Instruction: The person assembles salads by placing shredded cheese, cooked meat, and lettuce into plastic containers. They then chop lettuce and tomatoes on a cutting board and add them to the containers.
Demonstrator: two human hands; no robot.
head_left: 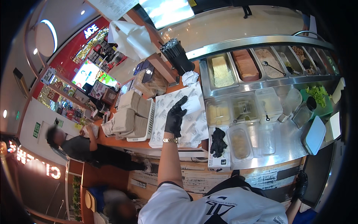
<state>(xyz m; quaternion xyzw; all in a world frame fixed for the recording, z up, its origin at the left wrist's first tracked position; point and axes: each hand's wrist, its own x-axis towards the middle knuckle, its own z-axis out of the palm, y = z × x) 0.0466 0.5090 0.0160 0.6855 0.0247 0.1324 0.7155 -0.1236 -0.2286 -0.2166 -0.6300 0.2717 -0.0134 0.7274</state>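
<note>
Steel counter (285,155) brightly lit, streaked with glare; glowing sign (55,172) far left of counter overexposed; picture rim darkened, bent.

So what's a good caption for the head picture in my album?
Black-gloved left hand over patterned paper, beige paper stacks to its left, green lettuce to the right.

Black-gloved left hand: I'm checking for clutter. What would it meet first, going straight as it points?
Probably the crumpled white paper wad at the edge of the patterned white paper sheet, though the height of the black-gloved left hand is unclear.
</note>
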